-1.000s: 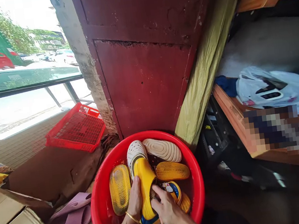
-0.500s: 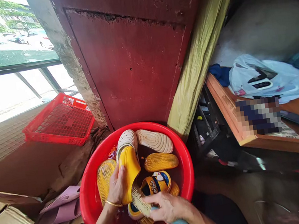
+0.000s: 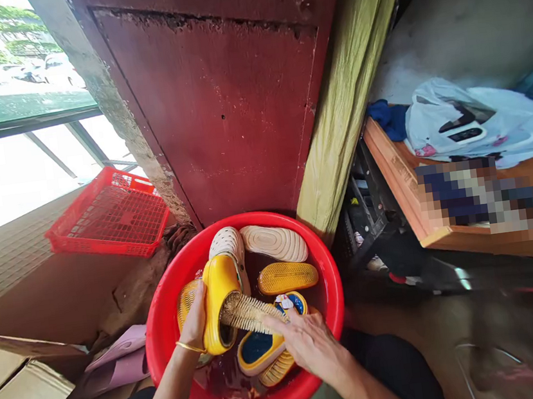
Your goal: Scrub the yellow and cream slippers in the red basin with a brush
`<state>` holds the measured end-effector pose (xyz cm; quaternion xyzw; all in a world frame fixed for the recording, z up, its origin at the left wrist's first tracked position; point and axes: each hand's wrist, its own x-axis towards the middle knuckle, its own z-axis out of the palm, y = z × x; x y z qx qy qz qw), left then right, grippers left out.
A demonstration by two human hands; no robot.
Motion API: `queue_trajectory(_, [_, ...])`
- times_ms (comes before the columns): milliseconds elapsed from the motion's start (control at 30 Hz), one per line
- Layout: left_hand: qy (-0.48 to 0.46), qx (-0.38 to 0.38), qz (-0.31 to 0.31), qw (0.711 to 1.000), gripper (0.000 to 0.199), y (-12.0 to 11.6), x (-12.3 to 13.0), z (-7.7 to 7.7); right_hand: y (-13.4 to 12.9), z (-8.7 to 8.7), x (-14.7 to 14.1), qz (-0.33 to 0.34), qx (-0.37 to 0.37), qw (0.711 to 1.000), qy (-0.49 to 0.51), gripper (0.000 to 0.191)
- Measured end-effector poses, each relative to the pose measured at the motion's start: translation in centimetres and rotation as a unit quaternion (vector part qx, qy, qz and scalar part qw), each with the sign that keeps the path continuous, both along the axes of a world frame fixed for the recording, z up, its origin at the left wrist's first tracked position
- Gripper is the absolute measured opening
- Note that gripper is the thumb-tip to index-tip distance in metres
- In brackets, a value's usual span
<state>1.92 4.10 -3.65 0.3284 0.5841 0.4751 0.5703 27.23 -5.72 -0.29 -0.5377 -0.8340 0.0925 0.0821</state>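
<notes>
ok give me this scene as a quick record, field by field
left hand: holding a yellow rubber clog
right hand: holding a pale-bristled brush, its tip in the clog's opening
container: round red plastic tub, with water
also in tub: perforated white clog, cream ridged sole facing up, other yellow footwear
left of tub: purple slide sandals, shallow red plastic basket
behind tub: dark red door

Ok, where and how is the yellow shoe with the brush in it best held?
Probably by its closed side, from the left, as the left hand grips the yellow shoe: its opening faces right, where the brush reaches in, so that side needs room.
</notes>
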Motion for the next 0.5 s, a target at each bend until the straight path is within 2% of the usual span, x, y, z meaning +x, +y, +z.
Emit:
queue_trajectory(67, [-0.089,-0.075,-0.022,0.993,0.071,0.0,0.0,0.2,1.0,0.3,0.8,0.01,-0.03,0.998,0.053,0.07])
queue_trajectory(233, [-0.211,-0.116,0.031,0.97,0.058,0.1,0.5,1.1,2.7,1.2,2.6,0.029,-0.117,0.972,0.202,0.067])
queue_trajectory(300, [-0.249,-0.117,0.05,0.96,0.051,0.1,0.8,1.6,3.2,1.3,2.9,0.027,-0.134,0.952,0.273,0.064])
queue_trajectory(400, [-0.279,-0.109,0.084,0.95,0.045,0.1,1.1,2.3,3.7,0.9,3.0,-0.027,-0.144,0.921,0.361,0.058])
queue_trajectory(500, [-0.293,-0.092,0.12,0.944,0.044,0.2,1.2,2.7,3.8,0.6,2.8,-0.072,-0.219,0.87,0.437,0.071])
